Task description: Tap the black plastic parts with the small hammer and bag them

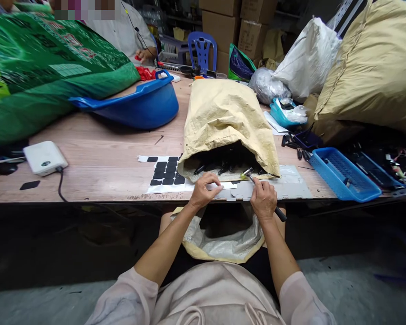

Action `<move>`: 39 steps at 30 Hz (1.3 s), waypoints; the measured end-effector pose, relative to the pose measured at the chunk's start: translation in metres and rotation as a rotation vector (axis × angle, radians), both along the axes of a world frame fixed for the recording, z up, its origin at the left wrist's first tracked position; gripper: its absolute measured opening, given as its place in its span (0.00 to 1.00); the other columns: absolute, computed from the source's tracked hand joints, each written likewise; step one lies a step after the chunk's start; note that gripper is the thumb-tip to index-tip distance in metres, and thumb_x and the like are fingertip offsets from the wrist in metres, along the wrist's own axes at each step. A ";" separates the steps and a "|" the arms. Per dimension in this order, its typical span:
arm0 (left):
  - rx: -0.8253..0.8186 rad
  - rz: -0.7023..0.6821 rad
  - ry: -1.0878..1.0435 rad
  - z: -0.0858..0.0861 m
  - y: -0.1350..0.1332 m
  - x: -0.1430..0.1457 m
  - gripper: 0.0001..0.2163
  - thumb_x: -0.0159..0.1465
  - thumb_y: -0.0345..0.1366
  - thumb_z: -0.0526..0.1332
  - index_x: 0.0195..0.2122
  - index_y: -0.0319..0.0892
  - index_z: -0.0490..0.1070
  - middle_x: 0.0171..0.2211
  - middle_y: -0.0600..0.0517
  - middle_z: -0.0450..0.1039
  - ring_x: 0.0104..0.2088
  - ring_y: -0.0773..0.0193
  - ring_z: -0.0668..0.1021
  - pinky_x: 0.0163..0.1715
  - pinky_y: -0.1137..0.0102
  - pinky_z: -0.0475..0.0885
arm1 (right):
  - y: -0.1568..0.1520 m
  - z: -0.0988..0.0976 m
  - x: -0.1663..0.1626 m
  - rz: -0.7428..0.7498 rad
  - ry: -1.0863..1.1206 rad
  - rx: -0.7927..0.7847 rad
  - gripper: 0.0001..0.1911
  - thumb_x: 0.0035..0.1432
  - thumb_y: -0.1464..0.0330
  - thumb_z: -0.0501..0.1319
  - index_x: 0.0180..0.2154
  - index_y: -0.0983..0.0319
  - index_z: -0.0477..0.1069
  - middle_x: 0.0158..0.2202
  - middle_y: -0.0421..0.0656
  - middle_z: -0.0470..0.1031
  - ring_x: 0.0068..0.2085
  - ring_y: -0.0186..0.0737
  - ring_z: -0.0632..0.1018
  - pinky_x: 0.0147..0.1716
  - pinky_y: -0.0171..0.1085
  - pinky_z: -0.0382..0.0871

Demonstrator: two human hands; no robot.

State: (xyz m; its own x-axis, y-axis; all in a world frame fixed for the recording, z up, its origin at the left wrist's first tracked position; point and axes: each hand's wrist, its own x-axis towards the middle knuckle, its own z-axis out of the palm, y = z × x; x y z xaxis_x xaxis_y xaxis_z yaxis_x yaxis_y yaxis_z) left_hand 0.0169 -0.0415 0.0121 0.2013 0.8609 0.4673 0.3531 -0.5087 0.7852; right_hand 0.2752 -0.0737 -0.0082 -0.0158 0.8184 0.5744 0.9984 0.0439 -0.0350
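My right hand (264,198) is closed around a small hammer (280,214). Its black handle end sticks out below the palm, and the metal head with a yellow face (246,173) points toward the open sack. My left hand (205,189) has thumb and finger pinched together at the table's front edge, beside a white strip; whatever they hold is too small to make out. Just beyond both hands, a yellow woven sack (223,108) lies with its mouth toward me, showing several black parts (225,168) inside. A second open sack (219,250) rests on my lap.
A sheet of black stickers (165,171) lies left of the sack. Farther left are a white box with a cable (45,158), a blue basin (149,106) and a large green bag (54,67). A blue basket (345,176) stands right. Another person's hand (145,55) shows behind.
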 end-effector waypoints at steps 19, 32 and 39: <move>0.069 0.515 0.406 0.009 -0.002 -0.014 0.08 0.67 0.38 0.62 0.44 0.44 0.79 0.43 0.43 0.78 0.46 0.48 0.76 0.50 0.56 0.71 | -0.011 0.017 0.027 0.226 0.355 -0.192 0.20 0.63 0.68 0.61 0.55 0.59 0.78 0.47 0.48 0.79 0.48 0.50 0.75 0.51 0.46 0.69; -0.159 -0.033 0.347 -0.009 0.020 0.014 0.08 0.58 0.38 0.74 0.39 0.46 0.83 0.36 0.50 0.78 0.42 0.55 0.74 0.47 0.61 0.70 | -0.055 0.010 0.038 0.090 0.472 -0.303 0.20 0.68 0.66 0.58 0.58 0.59 0.76 0.46 0.50 0.78 0.45 0.49 0.80 0.45 0.45 0.76; -0.162 -0.038 0.338 -0.009 0.018 0.014 0.08 0.57 0.38 0.74 0.39 0.47 0.83 0.36 0.50 0.78 0.43 0.54 0.73 0.48 0.60 0.69 | -0.091 -0.003 -0.011 0.212 0.911 -0.217 0.21 0.73 0.61 0.55 0.62 0.61 0.72 0.57 0.52 0.79 0.58 0.49 0.78 0.60 0.50 0.72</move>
